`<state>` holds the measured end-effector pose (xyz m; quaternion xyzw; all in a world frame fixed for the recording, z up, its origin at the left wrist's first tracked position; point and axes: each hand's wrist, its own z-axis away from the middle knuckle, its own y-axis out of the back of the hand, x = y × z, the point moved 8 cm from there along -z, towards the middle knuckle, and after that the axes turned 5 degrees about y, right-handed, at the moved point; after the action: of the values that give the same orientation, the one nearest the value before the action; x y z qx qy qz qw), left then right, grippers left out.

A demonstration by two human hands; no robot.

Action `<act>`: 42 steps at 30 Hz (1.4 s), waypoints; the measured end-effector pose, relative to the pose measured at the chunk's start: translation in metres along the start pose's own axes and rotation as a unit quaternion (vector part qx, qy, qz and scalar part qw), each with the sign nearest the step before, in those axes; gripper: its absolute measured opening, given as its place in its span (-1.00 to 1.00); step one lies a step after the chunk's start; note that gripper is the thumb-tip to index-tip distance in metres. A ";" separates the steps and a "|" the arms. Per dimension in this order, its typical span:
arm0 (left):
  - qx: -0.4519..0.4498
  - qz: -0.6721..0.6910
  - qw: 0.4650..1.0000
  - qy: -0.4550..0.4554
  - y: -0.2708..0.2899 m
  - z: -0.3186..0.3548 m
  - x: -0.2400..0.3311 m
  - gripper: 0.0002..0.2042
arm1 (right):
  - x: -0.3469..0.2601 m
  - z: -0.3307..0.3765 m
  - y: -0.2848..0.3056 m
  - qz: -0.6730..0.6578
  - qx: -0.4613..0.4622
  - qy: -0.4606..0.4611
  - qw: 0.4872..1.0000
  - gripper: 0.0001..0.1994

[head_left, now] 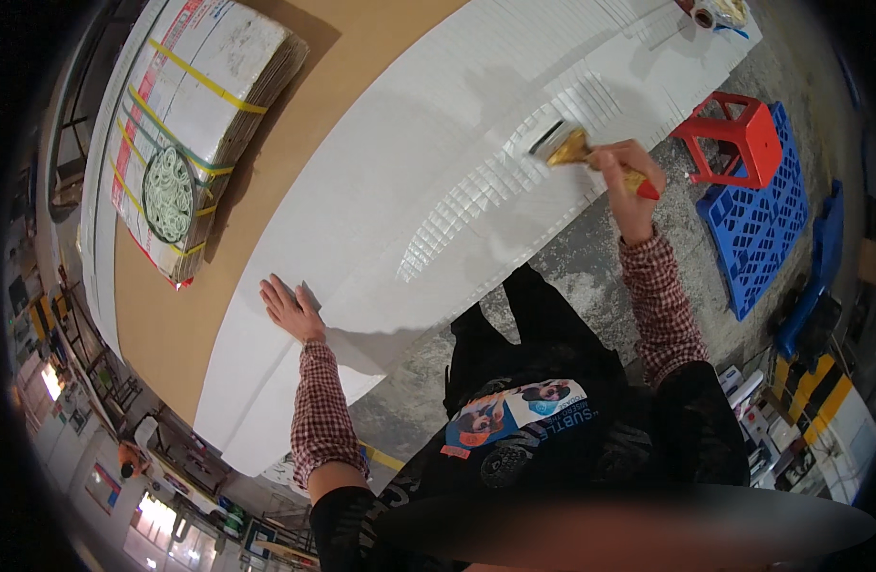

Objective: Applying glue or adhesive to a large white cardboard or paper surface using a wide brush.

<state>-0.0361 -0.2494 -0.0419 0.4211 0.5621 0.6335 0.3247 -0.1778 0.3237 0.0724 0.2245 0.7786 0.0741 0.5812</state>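
Note:
My right hand (630, 174) grips the handle of a paintbrush (569, 148), its wide bristle end over the white sheet (361, 191). Beside the bristles runs a shiny, wet-looking band (476, 195) crossed by many short ridges or strips. My left hand (293, 309) lies flat on the left part of the same sheet, fingers apart, holding nothing. Whether the bristles touch the surface is hard to tell.
A strapped stack of flat packages (230, 71) stands on brown board (347, 38) beyond the sheet, with a coil of pale cord (169, 195) on it. At right are a red stool (751, 143) and a blue pallet (757, 229). Small items (719, 13) lie at the sheet's far end.

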 end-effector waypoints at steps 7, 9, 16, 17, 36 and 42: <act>0.001 0.009 1.000 0.005 0.001 -0.001 -0.002 -0.44 | -0.033 0.026 -0.044 0.012 0.002 0.004 1.000 -0.93; 0.015 0.014 1.000 -0.005 0.004 -0.001 0.000 -0.43 | -0.052 0.040 -0.072 -0.046 -0.126 0.053 0.990 -0.94; 0.016 0.016 1.000 0.004 0.006 0.000 -0.004 -0.43 | -0.044 0.044 -0.059 0.055 0.021 -0.036 0.998 -0.92; -0.003 0.011 1.000 0.012 0.003 -0.001 -0.006 -0.43 | -0.052 0.045 -0.067 0.054 -0.007 0.000 0.999 -0.92; -0.003 0.001 1.000 0.020 0.001 0.000 -0.011 -0.40 | -0.083 0.064 -0.053 0.085 0.026 0.049 0.995 -0.94; 0.009 -0.003 1.000 0.011 0.001 0.001 -0.011 -0.40 | -0.065 0.075 -0.053 0.159 -0.007 0.042 0.986 -0.96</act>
<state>-0.0304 -0.2584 -0.0430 0.4150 0.5723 0.6325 0.3164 -0.1070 0.2375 0.0862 0.3380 0.7564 0.1802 0.5302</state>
